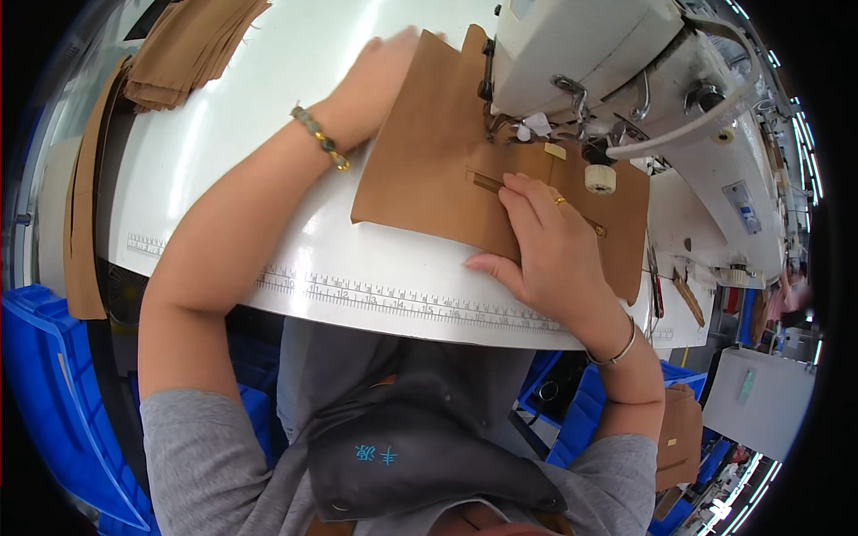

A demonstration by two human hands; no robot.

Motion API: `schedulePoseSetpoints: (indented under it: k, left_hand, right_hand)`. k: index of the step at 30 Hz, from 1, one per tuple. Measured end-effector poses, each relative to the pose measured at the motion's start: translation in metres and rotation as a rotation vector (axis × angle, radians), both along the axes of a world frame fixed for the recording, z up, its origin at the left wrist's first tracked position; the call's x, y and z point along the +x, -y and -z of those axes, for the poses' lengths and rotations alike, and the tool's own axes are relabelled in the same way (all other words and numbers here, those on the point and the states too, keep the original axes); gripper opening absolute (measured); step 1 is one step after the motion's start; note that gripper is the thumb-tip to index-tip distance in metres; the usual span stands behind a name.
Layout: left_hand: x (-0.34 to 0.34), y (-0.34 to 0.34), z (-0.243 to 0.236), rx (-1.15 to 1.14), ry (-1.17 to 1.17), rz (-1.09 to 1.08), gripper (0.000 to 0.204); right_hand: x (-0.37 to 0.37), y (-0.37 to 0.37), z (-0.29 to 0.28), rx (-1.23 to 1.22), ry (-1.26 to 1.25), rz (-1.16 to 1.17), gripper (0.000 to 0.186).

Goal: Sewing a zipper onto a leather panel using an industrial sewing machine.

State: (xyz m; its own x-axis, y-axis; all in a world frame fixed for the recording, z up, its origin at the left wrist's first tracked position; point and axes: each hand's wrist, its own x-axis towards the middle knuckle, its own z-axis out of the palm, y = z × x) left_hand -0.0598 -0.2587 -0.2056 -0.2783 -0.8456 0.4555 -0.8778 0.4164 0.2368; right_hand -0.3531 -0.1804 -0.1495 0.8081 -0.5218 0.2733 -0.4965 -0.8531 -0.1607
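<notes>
A tan fabric piece [429,152] lies flat on the white sewing table [268,161], its far edge under the sewing machine [590,54]. My left hand [375,85] presses flat on the fabric's far left edge, fingers spread. My right hand [541,246] rests on the fabric's near right part, fingertips beside a narrow darker strip [490,183] that leads toward the presser foot [527,129]. Neither hand grips anything; both hold the cloth down.
A stack of tan cut pieces [188,45] sits at the far left of the table. More tan cloth [85,214] hangs over the left edge. Blue plastic bins [45,384] stand below on both sides. A ruler scale [393,299] runs along the table's near edge.
</notes>
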Motion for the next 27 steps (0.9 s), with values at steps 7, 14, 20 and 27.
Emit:
schedulePoseSetpoints:
  k: [7, 14, 20, 27]
  left_hand:
    - [0.002, -0.07, -0.047, -0.259, -0.04, -0.024, 0.036]
    - [-0.048, -0.125, -0.044, 0.115, 0.064, 0.173, 0.047]
    - [-0.052, -0.11, -0.041, 0.073, 0.098, 0.192, 0.047]
    - [-0.055, -0.101, -0.034, 0.027, 0.066, 0.169, 0.046]
  right_hand:
    - [-0.003, 0.0, 0.003, -0.033, -0.031, -0.048, 0.082]
    - [-0.008, 0.0, 0.01, -0.04, -0.065, -0.018, 0.081]
    - [-0.016, 0.011, 0.008, 0.043, -0.14, 0.091, 0.083]
    - [-0.017, 0.018, 0.007, 0.06, -0.19, 0.1, 0.09]
